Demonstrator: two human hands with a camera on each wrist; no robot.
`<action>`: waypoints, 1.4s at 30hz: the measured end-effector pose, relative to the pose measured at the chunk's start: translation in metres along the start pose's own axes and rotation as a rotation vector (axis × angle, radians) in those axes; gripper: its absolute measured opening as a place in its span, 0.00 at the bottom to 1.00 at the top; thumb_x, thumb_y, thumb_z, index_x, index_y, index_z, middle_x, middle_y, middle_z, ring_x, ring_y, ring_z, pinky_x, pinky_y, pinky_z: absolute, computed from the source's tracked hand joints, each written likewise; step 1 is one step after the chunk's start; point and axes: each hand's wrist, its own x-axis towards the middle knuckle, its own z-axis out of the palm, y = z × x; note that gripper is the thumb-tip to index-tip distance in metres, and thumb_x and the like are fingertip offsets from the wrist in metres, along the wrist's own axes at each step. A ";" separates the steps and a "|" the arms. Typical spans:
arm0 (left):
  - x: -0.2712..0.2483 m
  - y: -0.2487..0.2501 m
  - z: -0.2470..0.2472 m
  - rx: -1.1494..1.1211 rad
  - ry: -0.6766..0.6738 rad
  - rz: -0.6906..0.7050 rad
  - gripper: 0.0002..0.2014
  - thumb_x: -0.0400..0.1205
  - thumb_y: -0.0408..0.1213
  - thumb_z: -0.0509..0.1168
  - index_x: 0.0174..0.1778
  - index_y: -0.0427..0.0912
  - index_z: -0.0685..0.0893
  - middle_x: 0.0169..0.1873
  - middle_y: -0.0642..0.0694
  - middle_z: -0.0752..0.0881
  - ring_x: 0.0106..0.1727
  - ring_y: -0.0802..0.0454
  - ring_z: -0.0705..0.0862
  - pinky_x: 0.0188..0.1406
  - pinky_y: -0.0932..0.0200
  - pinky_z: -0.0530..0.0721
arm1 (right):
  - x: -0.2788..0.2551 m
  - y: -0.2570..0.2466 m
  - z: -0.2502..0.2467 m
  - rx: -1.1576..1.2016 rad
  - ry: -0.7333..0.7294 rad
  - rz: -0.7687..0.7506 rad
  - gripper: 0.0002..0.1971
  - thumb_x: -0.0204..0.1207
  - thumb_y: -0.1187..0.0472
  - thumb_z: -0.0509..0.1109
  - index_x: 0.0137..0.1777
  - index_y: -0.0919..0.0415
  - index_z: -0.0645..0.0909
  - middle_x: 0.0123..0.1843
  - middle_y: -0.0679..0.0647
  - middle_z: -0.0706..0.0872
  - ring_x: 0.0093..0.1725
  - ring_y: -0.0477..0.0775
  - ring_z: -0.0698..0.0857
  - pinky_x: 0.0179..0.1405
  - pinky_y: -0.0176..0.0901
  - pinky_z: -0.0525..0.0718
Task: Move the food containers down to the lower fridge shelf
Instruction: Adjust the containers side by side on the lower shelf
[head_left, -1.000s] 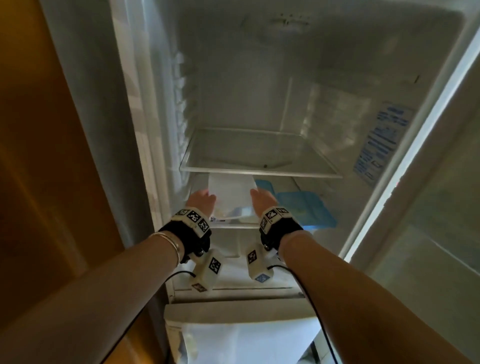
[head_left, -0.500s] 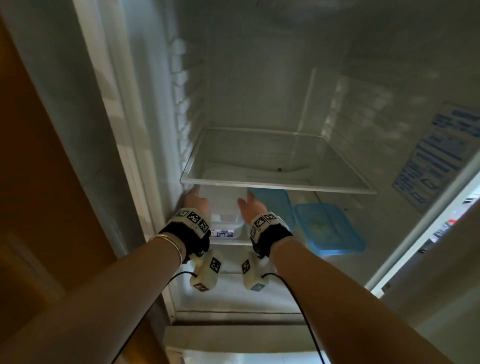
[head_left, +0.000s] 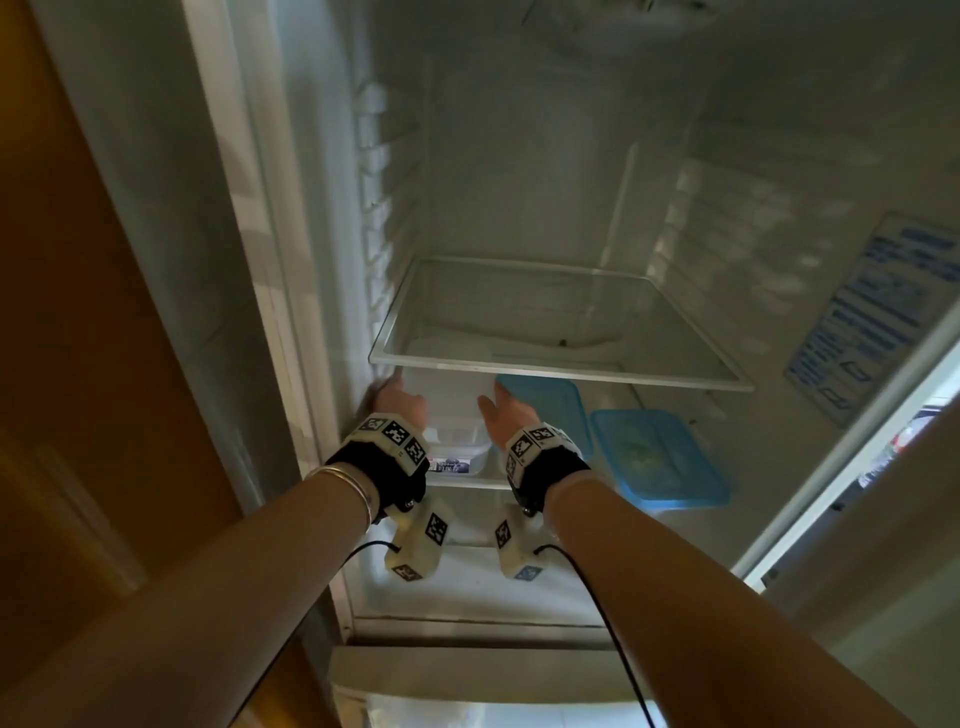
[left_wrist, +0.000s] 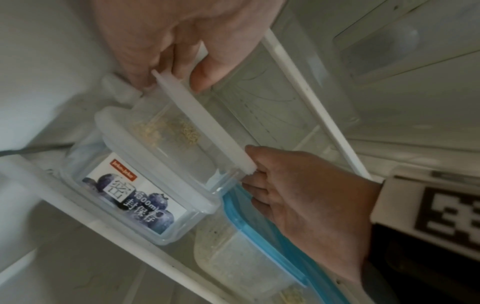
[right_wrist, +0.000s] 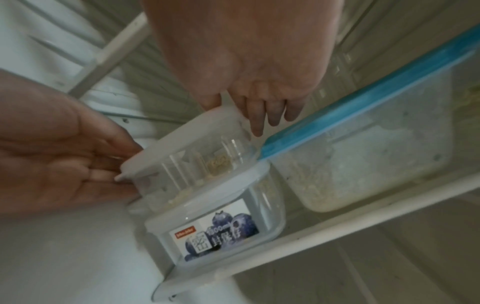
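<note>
A clear food container with a white lid (head_left: 451, 400) (left_wrist: 182, 127) (right_wrist: 197, 156) sits on top of a labelled clear container (head_left: 457, 460) (left_wrist: 135, 197) (right_wrist: 221, 226) at the left of the lower shelf (head_left: 467, 480). My left hand (head_left: 397, 402) (left_wrist: 176, 51) (right_wrist: 64, 154) holds its left side, thumb on the lid. My right hand (head_left: 506, 415) (left_wrist: 298, 195) (right_wrist: 254, 82) holds its right side, fingers down the wall. The fingertips are hidden under the upper shelf in the head view.
The glass upper shelf (head_left: 561, 371) hangs close above the hands and carries nothing. Two blue-lidded containers (head_left: 545, 405) (head_left: 654, 457) stand on the lower shelf just right of my right hand. The fridge's left wall (head_left: 332, 312) is against my left hand.
Both hands have carried the white-lidded container further in under the upper shelf, onto the labelled container. My view has tilted upward.
</note>
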 end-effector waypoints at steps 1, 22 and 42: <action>-0.004 0.003 -0.001 0.009 -0.003 0.001 0.24 0.85 0.27 0.54 0.79 0.31 0.62 0.77 0.33 0.70 0.76 0.40 0.73 0.66 0.56 0.76 | -0.002 0.001 -0.003 -0.002 0.011 -0.007 0.27 0.86 0.52 0.49 0.83 0.57 0.54 0.78 0.65 0.70 0.76 0.65 0.73 0.74 0.52 0.71; -0.096 0.042 0.138 0.176 -0.517 0.318 0.27 0.78 0.36 0.69 0.74 0.37 0.74 0.74 0.39 0.77 0.75 0.46 0.75 0.76 0.57 0.71 | -0.086 0.141 -0.091 -0.164 0.284 0.210 0.20 0.86 0.57 0.50 0.70 0.65 0.75 0.68 0.70 0.81 0.67 0.67 0.80 0.65 0.52 0.78; -0.075 0.049 0.173 0.415 -0.403 0.442 0.22 0.77 0.36 0.70 0.68 0.40 0.80 0.69 0.41 0.81 0.71 0.44 0.79 0.73 0.57 0.75 | -0.068 0.171 -0.091 -0.245 0.160 0.127 0.29 0.82 0.54 0.63 0.82 0.54 0.61 0.85 0.52 0.58 0.83 0.53 0.62 0.81 0.41 0.59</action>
